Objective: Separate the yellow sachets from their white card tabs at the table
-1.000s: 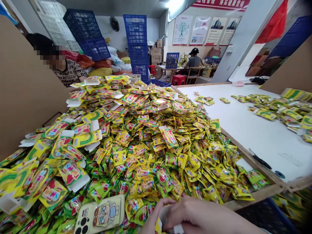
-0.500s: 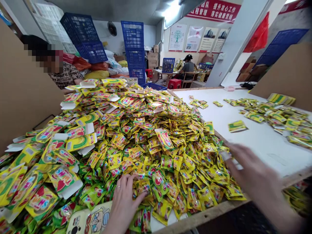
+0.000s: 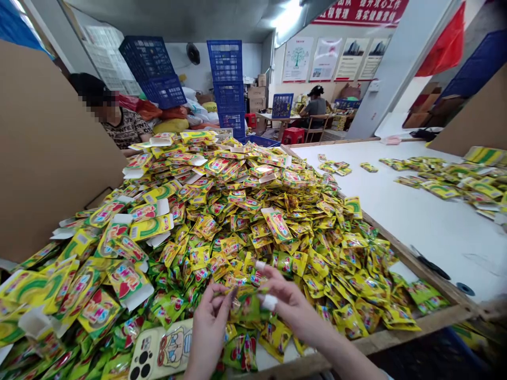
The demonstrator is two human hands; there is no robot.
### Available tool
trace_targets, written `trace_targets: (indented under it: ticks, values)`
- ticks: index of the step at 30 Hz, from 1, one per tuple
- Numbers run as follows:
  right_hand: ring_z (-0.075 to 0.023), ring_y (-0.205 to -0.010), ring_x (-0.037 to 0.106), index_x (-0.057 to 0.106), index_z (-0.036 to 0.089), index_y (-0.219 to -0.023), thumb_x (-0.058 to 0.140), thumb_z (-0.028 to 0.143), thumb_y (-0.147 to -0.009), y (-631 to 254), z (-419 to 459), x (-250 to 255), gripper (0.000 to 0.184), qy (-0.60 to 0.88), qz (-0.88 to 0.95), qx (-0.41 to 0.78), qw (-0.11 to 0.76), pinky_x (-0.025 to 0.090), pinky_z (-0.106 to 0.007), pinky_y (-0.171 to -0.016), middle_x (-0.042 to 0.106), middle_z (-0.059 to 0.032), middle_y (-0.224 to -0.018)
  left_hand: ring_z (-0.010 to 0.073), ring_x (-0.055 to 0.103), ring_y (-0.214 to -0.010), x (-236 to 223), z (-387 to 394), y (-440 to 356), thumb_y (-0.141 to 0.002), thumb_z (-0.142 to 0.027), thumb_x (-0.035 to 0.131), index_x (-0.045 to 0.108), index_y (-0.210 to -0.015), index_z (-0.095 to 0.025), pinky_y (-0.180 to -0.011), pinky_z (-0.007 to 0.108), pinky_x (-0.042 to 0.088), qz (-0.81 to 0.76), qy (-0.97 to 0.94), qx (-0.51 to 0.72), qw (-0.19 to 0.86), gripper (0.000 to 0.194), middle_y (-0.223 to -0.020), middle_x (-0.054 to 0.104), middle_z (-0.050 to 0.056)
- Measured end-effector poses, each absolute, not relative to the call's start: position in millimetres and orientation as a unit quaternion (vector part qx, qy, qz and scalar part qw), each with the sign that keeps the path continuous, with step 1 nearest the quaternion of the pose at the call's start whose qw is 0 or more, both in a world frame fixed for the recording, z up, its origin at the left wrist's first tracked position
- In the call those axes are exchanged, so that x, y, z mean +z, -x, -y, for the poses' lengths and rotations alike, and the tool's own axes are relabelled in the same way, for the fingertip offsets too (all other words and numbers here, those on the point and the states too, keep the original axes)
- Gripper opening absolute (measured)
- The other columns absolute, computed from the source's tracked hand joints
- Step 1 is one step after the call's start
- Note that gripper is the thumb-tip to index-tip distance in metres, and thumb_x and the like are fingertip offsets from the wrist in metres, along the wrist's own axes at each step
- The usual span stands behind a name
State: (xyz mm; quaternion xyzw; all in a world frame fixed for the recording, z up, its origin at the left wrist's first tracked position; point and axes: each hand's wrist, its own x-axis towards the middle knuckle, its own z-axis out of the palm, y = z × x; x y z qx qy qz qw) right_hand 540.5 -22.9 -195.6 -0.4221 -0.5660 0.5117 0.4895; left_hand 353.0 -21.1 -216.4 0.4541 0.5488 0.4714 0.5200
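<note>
Low over the front of a large heap of candy packets (image 3: 325,258), my two hands come together. My left hand (image 3: 212,322) is closed, thumb and fingers pinching the edge of a green and yellow candy packet (image 3: 247,306). My right hand (image 3: 291,303), with white coverings on thumb and forefinger, grips the same packet from the right; its forefinger is raised, and motion blurs the tips. Beside my left wrist lies a phone in a cartoon case (image 3: 166,348), camera side up. Flat printed boxes (image 3: 130,279) with open white flaps cover the heap's left and back.
A wooden rim (image 3: 412,324) edges the table. On the white tabletop (image 3: 380,200) to the right are dark-handled scissors (image 3: 431,264), a dark roll (image 3: 465,288) and more filled boxes (image 3: 447,187). Cardboard (image 3: 51,142) stands left; a person (image 3: 122,124) sits behind the heap.
My right hand has moved left from the table's right rim to meet my left hand. A packet is now between them. The view has turned slightly; the scissors now show.
</note>
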Motion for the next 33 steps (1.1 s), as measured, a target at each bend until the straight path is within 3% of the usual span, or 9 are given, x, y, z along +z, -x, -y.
trace_targets:
  ticks: [2,5,10,15,17,21,24,29,33]
  values:
    - [-0.0214,-0.108,0.053,0.063,0.020,-0.083,0.058,0.029,-0.081,-528,30,-196,0.011,0.426,0.537,0.537,0.491,0.042,-0.034,-0.090,0.056,-0.0089,-0.116,0.0072,0.037,-0.039,-209,23,-366,-0.073,-0.054,0.059,0.053,-0.089,-0.021,-0.039,0.015,0.029,-0.528,-0.416,0.492,0.554,0.038,-0.043,0.043,-0.011]
    - [-0.0155,-0.082,0.057,0.057,0.020,-0.092,0.052,0.031,-0.086,-521,38,-204,0.013,0.450,0.515,0.512,0.520,0.045,-0.027,-0.075,0.061,-0.0024,-0.085,0.0125,0.054,-0.053,-207,26,-380,-0.070,-0.052,0.063,0.055,-0.104,-0.020,-0.052,0.020,0.046,-0.497,-0.403,0.494,0.588,0.047,-0.056,0.058,-0.005]
    - [-0.0127,-0.075,0.058,0.038,0.026,-0.121,0.060,0.030,-0.081,-538,39,-203,0.046,0.401,0.446,0.603,0.525,0.046,-0.025,-0.070,0.059,0.0027,-0.079,0.0202,0.062,-0.082,-211,25,-393,-0.077,-0.043,0.058,0.065,-0.090,-0.018,-0.076,0.030,0.049,-0.509,-0.537,0.449,0.501,0.029,-0.083,0.066,0.005]
    - [-0.0117,-0.055,0.057,0.062,0.018,-0.090,0.065,0.035,-0.075,-568,36,-201,0.023,0.455,0.425,0.580,0.525,0.049,-0.023,-0.052,0.061,0.0009,-0.072,0.0219,0.055,-0.100,-182,-24,-410,-0.090,-0.039,0.032,0.063,-0.095,-0.020,-0.087,0.034,0.043,-0.481,-0.726,0.391,0.299,0.037,-0.101,0.058,0.009]
    - [-0.0101,-0.051,0.053,0.062,0.017,-0.081,0.068,0.036,-0.072,-578,38,-204,0.022,0.479,0.410,0.547,0.551,0.046,-0.020,-0.045,0.059,0.0024,-0.066,0.0232,0.059,-0.087,-168,-62,-421,-0.089,-0.044,0.031,0.057,-0.104,-0.018,-0.079,0.037,0.044,-0.501,-0.727,0.367,0.292,0.039,-0.093,0.062,0.009]
    - [-0.0115,-0.057,0.054,0.064,0.017,-0.083,0.072,0.036,-0.068,-590,45,-212,0.026,0.494,0.380,0.528,0.577,0.047,-0.020,-0.045,0.060,0.0012,-0.069,0.0263,0.059,-0.062,-162,-128,-452,-0.072,-0.056,0.055,0.058,-0.069,-0.017,-0.063,0.038,0.043,-0.546,-0.709,0.326,0.305,0.040,-0.057,0.057,0.006]
    - [-0.0112,-0.050,0.054,0.064,0.018,-0.091,0.073,0.039,-0.066,-602,49,-212,0.034,0.501,0.350,0.520,0.597,0.046,-0.022,-0.043,0.061,0.0013,-0.066,0.0239,0.060,-0.071,-168,-135,-462,-0.065,-0.048,0.065,0.057,-0.074,-0.017,-0.067,0.033,0.044,-0.527,-0.704,0.344,0.329,0.033,-0.069,0.062,0.006]
    - [-0.0103,-0.051,0.054,0.065,0.019,-0.083,0.076,0.041,-0.061,-621,47,-191,0.032,0.508,0.341,0.485,0.625,0.045,-0.019,-0.042,0.060,0.0017,-0.064,0.0182,0.061,-0.088,-176,-78,-422,-0.079,-0.034,0.045,0.045,-0.109,-0.017,-0.076,0.030,0.047,-0.496,-0.655,0.390,0.416,0.034,-0.101,0.064,0.009]
    - [-0.0111,-0.058,0.054,0.066,0.020,-0.084,0.073,0.033,-0.067,-600,34,-169,0.023,0.470,0.424,0.482,0.606,0.045,-0.018,-0.046,0.060,-0.0002,-0.069,0.0211,0.066,-0.079,-181,-15,-388,-0.072,-0.033,0.056,0.054,-0.098,-0.016,-0.072,0.034,0.051,-0.464,-0.481,0.305,0.678,0.031,-0.085,0.070,0.007]
